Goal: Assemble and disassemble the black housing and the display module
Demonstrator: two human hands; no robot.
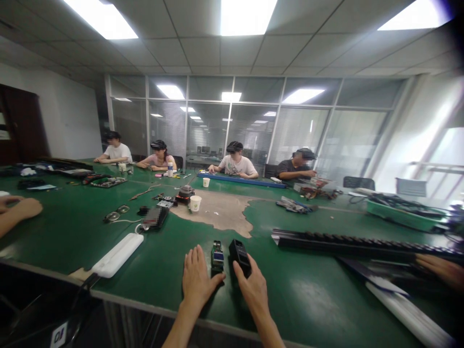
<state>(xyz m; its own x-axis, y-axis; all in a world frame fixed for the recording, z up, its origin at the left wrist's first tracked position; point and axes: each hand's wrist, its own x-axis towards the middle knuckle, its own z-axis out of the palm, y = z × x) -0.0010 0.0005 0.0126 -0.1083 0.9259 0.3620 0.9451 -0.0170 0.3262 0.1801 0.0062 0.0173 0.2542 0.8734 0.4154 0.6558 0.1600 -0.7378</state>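
My left hand (195, 278) lies on the green table with its fingers stretched out and its thumb at the near end of a small circuit board (217, 257). The board is narrow and upright in view, with a bluish screen and green edges. Just to its right, my right hand (253, 286) grips a black plastic device casing (239, 257) between thumb and fingers. The casing is long, with a recessed window near its far end. Its underside and the fingers behind it are partly hidden.
A white power strip (118, 255) lies to the left, near glasses (116, 213). Ahead stand a paper cup (195, 203) and a worn brown patch (217, 212). A long black rail (326, 241) and a green bin (404, 213) are right. Co-workers sit around the table.
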